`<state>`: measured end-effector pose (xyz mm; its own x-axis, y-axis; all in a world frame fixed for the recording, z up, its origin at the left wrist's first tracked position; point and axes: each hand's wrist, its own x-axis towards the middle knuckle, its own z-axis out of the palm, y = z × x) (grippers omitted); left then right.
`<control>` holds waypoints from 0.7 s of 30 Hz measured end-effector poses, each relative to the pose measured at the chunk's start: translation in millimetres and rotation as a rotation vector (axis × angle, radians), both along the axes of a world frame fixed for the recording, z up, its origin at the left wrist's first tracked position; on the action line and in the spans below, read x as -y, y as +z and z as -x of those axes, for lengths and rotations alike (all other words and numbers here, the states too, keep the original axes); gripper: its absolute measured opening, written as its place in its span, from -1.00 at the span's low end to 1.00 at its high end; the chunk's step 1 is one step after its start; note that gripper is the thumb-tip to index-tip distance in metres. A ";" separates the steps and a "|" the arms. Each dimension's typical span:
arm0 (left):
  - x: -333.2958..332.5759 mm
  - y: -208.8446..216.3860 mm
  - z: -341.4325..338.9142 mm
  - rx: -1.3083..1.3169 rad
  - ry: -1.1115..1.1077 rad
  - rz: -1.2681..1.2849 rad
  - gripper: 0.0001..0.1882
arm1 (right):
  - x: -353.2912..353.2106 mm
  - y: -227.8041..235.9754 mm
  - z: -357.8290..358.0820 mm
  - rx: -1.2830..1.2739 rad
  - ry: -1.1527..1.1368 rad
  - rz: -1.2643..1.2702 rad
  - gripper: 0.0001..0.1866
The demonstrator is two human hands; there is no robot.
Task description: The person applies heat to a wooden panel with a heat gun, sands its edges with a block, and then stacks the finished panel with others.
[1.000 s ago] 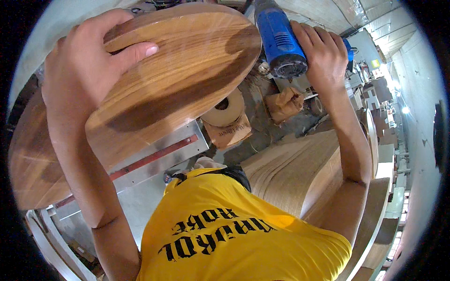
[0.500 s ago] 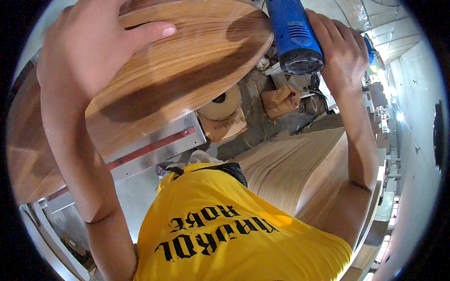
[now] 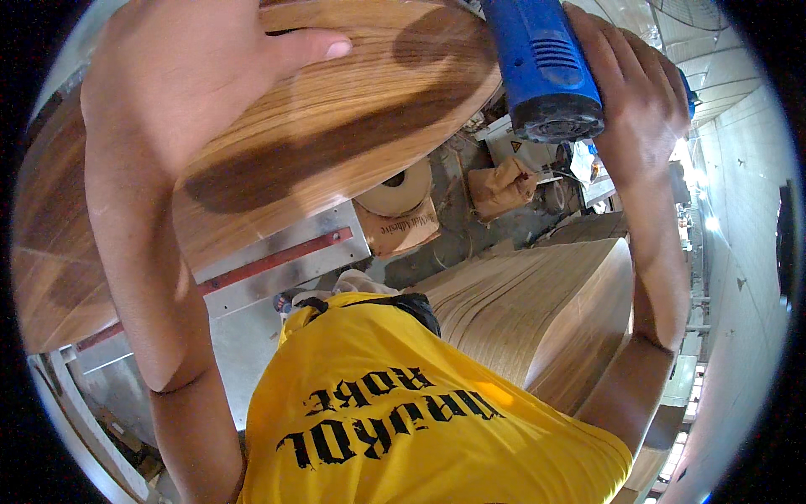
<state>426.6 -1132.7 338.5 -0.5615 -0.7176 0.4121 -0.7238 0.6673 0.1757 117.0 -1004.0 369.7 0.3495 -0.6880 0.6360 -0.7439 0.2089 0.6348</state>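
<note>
A large wood-grain panel (image 3: pixel 403 109) with a curved edge fills the upper left. My left hand (image 3: pixel 176 76) rests on it, thumb stretched out flat along the surface; the other fingers are cut off by the top of the view. At the upper right, my right hand (image 3: pixel 638 101) is wrapped round a blue heat gun (image 3: pixel 546 63). The tool's vented body and round black rear end face me beside the panel's curved right end, while its nozzle is out of sight. Dark shadows fall across the wood.
Below the panel lies a metal machine bed (image 3: pixel 285 273) with a red strip. A tape roll (image 3: pixel 399 191) sits on a cardboard box (image 3: pixel 407 231), near a crumpled brown paper bag (image 3: pixel 501 189). Stacked curved wood panels (image 3: pixel 537 311) stand close on my right.
My right hand has moved slightly right and down with the heat gun. My left hand has shifted a little to the right over the panel.
</note>
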 end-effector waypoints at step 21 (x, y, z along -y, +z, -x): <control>16.9 6.3 -11.1 0.070 -0.047 -0.019 -0.63 | -10.3 28.5 -77.2 -0.170 0.029 -0.157 -0.52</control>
